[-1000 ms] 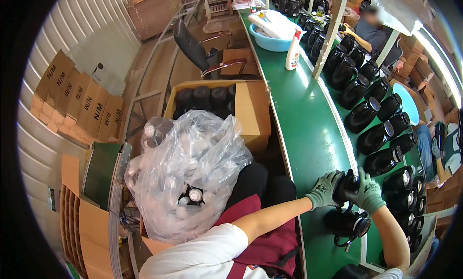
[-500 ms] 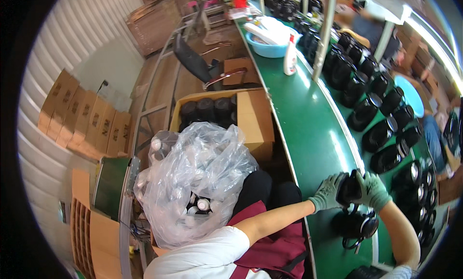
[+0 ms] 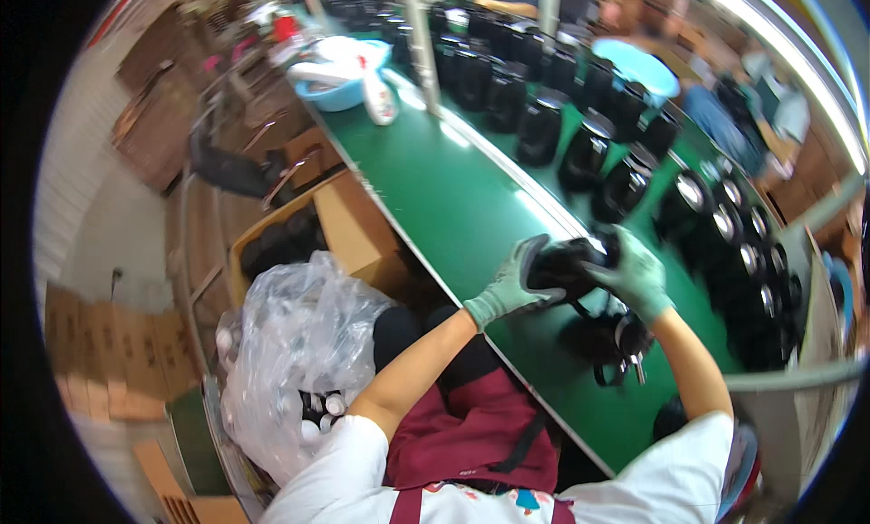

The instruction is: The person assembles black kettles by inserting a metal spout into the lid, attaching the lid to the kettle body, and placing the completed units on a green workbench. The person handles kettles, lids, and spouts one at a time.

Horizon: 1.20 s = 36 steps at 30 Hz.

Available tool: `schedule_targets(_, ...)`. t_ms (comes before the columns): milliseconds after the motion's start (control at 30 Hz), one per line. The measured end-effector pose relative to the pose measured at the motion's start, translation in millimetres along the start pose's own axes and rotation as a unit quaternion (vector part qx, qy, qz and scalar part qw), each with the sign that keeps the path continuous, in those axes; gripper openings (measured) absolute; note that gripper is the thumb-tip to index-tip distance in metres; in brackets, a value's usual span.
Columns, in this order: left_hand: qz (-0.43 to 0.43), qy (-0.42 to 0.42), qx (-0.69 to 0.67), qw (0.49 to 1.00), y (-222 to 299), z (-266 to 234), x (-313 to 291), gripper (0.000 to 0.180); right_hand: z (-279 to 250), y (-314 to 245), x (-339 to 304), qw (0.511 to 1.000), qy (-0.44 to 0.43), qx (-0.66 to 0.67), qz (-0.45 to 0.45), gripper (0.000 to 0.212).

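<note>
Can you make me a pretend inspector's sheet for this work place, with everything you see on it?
Surface: long green tabletop, shiny in places.
Job's things: a black jug held above the tabletop; a second jug just below it in the picture.
Clutter: blue basin with white things in it, white bottle beside it, big clear plastic bag to the left of the tabletop.
Grippers: gloved left hand and gloved right hand, both on the black jug.
Cables: nothing seen clearly; blurry.
Surroundings: more black jugs in rows, cardboard boxes, another person at the far right.
</note>
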<state>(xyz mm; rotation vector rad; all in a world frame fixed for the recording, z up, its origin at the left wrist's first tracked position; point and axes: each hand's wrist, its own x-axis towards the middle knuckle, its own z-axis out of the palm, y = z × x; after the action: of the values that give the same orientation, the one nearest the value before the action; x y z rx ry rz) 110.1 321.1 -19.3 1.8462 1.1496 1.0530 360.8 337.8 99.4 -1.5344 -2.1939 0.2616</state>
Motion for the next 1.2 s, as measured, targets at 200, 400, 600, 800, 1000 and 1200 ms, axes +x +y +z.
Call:
schedule_targets(200,-0.09,0.113,-0.148,0.978,-17,19,113,0.056,-73,80,-18,0.98,0.111,0.079,0.147,0.075)
schedule_targets(400,-0.261,0.026,0.066,0.963,19,127,216,0.104,-49,182,-2,0.966,0.112,-0.151,0.178,0.084)
schedule_targets(600,-0.31,-0.003,0.037,0.95,28,180,241,0.077,-20,231,-8,0.935,0.06,-0.191,0.292,0.096)
schedule_targets(800,-0.168,0.166,-0.032,0.971,-26,157,187,0.049,-4,221,0,0.94,0.027,-0.211,0.267,0.094)
schedule_targets(1000,-0.163,0.098,-0.012,0.982,26,55,70,0.058,-27,172,8,0.915,0.052,-0.314,0.249,0.102)
schedule_targets(1200,-0.174,0.023,0.115,0.978,63,3,-8,0.042,19,0,40,0.988,-0.068,-0.034,-0.132,0.102)
